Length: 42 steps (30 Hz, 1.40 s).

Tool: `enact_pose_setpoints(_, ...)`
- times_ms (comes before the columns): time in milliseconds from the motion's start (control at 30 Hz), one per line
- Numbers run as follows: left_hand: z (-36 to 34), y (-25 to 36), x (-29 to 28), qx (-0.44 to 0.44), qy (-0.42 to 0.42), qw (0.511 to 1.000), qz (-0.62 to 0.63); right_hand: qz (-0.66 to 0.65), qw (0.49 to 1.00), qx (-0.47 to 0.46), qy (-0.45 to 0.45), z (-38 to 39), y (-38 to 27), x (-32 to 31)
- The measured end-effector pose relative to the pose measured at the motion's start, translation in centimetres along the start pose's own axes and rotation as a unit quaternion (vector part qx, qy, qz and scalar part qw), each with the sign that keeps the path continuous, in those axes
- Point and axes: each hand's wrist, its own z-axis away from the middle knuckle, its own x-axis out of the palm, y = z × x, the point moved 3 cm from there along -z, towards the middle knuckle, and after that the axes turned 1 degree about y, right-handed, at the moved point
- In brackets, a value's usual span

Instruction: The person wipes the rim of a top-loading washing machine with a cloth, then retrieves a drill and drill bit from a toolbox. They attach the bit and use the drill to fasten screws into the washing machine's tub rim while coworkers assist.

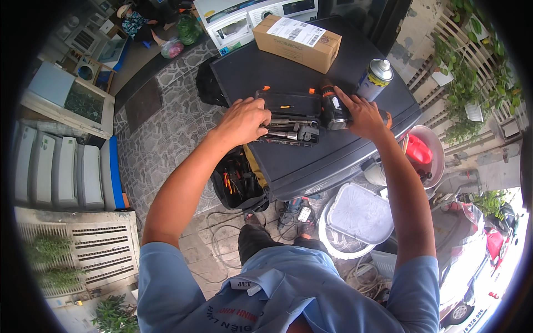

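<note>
Left hand (247, 120): fingers half-curled at the left end of the open black plastic tool case (303, 103); I can't tell whether they grip.
Right hand (364, 115): fingers loosely extended over the black-and-orange drill (333, 110); any grip is hidden from me.
Drill: on the dark grey flat top (311, 166), just right of the case.
Far side: long brown cardboard box (313, 56).

The tool case (302, 100) is matt plastic; the carton (311, 58), cardboard.
</note>
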Motion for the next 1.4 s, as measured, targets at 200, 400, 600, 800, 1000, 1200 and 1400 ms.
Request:
enact_pose_setpoints(200,0.2,-0.3,0.3,-0.006,0.024,0.999,0.031,-0.002,1.0,0.003,-0.006,-0.1,0.1,0.1)
enact_pose_setpoints(400,-0.2,-0.4,-0.6,-0.002,0.017,1.0,0.011,-0.012,1.0,0.006,-0.008,0.0,0.0,0.1)
enact_pose_setpoints(600,-0.6,0.0,0.4,0.052,0.049,0.997,-0.006,-0.011,1.0,0.005,-0.012,-0.1,0.1,0.2)
enact_pose_setpoints(800,-1.0,-1.4,-0.2,0.032,0.055,0.997,0.031,-0.008,1.0,0.014,-0.024,-0.1,-0.1,-0.1)
enact_pose_setpoints(1000,0.0,1.2,0.7,0.04,0.046,0.998,0.0,-0.017,1.0,0.008,-0.021,-0.1,0.1,0.1)
enact_pose_setpoints(1200,-1.4,1.7,0.9,0.013,-0.01,0.997,-0.075,-0.013,1.0,0.002,-0.014,-0.1,0.5,0.5)
enact_pose_setpoints(1400,-2.4,0.8,1.4,0.016,-0.056,0.997,-0.05,-0.011,1.0,-0.001,-0.012,0.1,0.3,0.3)
